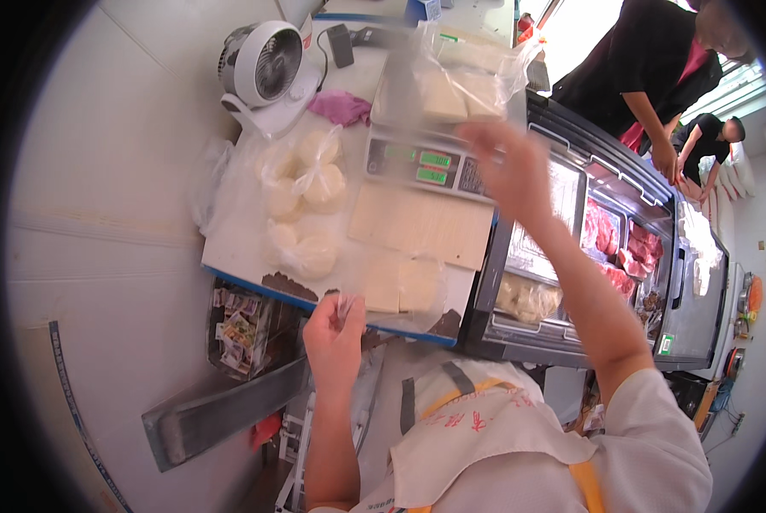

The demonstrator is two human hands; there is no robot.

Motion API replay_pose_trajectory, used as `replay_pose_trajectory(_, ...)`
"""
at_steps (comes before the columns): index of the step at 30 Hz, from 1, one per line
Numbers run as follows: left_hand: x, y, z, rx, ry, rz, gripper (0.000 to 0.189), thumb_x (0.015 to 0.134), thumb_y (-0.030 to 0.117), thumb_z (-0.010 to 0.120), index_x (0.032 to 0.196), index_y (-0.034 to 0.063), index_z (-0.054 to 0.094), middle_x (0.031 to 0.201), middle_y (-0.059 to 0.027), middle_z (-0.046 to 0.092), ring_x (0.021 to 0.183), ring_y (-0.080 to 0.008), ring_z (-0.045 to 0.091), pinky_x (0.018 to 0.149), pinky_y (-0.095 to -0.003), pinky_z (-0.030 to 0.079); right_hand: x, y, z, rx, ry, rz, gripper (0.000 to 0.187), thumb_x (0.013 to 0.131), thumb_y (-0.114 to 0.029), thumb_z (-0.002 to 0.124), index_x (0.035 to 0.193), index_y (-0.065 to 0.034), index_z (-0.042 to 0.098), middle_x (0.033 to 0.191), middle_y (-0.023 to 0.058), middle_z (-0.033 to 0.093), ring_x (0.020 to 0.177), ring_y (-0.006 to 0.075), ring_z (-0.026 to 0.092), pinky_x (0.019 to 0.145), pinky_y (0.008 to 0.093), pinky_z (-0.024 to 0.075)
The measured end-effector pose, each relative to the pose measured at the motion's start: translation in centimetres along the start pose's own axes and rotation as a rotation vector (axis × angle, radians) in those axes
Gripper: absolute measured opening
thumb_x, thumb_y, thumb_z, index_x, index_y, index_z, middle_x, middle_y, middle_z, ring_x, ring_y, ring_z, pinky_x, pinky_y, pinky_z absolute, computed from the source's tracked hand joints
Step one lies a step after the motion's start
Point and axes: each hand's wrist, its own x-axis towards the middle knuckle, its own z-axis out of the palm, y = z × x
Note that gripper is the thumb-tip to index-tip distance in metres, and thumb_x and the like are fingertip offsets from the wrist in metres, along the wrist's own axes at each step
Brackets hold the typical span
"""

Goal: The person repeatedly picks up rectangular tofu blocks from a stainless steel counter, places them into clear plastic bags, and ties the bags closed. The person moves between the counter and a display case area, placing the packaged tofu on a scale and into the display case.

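Note:
My left hand pinches the gathered end of a clear plastic bag at the table's near edge. Pale flat slabs lie in that bag. My right hand, blurred, is over the right part of a digital scale; whether its fingers hold anything cannot be told. On the scale's pan rests an open clear bag with pale blocks in it. A bare wooden board lies between the scale and the nearer bag. Bagged round pale dough-like pieces lie to the left.
A white fan and a pink cloth are at the table's far left. An open drawer with banknotes is below the table. At right, a display case holds trays of raw meat. Two people are beyond it.

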Motion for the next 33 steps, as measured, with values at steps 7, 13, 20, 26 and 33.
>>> replay_pose_trajectory(7,-0.3,0.6,1.3,-0.014,-0.016,-0.062,0.012,0.105,0.011,0.073,0.106,-0.0014,0.071,0.088,0.0024,0.067,0.079,-0.0039,0.058,0.073,-0.0227,0.049,17.6,15.1,0.9,-0.512,-0.631,-0.045,0.019,0.099,-0.01,0.064,0.111,-0.0009,0.076,0.102,0.0201,0.078,0.1,0.0398,0.074,0.089,0.0451,0.0571)
replay_pose_trajectory(13,-0.4,0.8,1.8,-0.03,0.02,-0.073,0.011,0.104,0.01,0.072,0.104,-0.0004,0.072,0.086,0.0025,0.066,0.077,-0.0044,0.058,0.073,-0.0228,0.048,18.5,22.3,4.5,-0.643,-0.63,-0.222,0.021,0.096,-0.005,0.061,0.111,0.0016,0.074,0.106,0.0226,0.077,0.103,0.045,0.072,0.094,0.05,0.0569)
replay_pose_trajectory(20,-0.5,1.0,1.7,-0.002,0.05,-0.076,0.011,0.104,0.009,0.071,0.101,-0.0005,0.071,0.084,0.0028,0.065,0.076,-0.0055,0.056,0.071,-0.024,0.046,17.9,20.1,3.9,-0.593,-0.564,-0.081,0.024,0.093,-0.006,0.065,0.111,-0.0034,0.081,0.11,0.0201,0.079,0.108,0.0391,0.075,0.095,0.0476,0.0586)
replay_pose_trajectory(26,-0.5,0.8,2.0,-0.019,0.051,-0.062,0.011,0.104,0.009,0.07,0.1,-0.0014,0.071,0.085,0.0018,0.064,0.077,-0.0057,0.056,0.071,-0.0237,0.045,17.7,19.5,2.5,-0.661,-0.48,0.011,0.02,0.094,-0.017,0.07,0.109,-0.0106,0.081,0.11,0.0189,0.079,0.11,0.0404,0.074,0.097,0.0483,0.0593)
replay_pose_trajectory(33,-0.9,1.1,2.0,-0.017,0.065,-0.058,0.011,0.105,0.009,0.07,0.1,-0.0016,0.071,0.084,0.0024,0.064,0.076,-0.0052,0.055,0.07,-0.0237,0.044,17.4,18.4,1.8,-0.482,-0.522,-0.052,0.015,0.094,-0.013,0.069,0.105,-0.006,0.077,0.104,0.0187,0.078,0.101,0.0397,0.074,0.089,0.0485,0.0575)
